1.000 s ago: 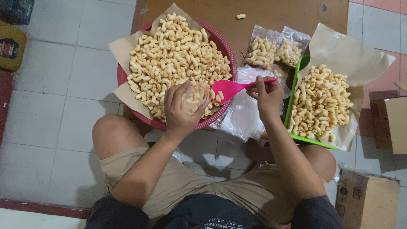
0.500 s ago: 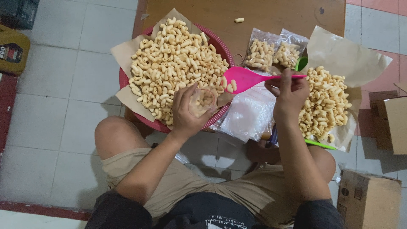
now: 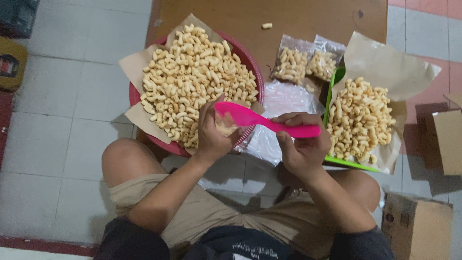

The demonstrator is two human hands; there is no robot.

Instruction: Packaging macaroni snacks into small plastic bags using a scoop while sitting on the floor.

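Macaroni snacks [image 3: 195,77] fill a paper-lined red basket [image 3: 255,65] at the counter's [image 3: 288,17] near left edge. Green tray [image 3: 332,91] of snacks sits at the right edge. Right hand [image 3: 303,144] grips a pink scoop [image 3: 255,118], tipped over a small clear bag [image 3: 225,126] grasped by the left hand [image 3: 211,132].

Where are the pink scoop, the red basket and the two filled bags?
pink scoop [image 3: 240,115]: head view, on the broad blade.
red basket [image 3: 256,67]: head view, on its right rim.
filled bags [image 3: 290,63]: head view, on the left bag's front; the other lies just right of it.
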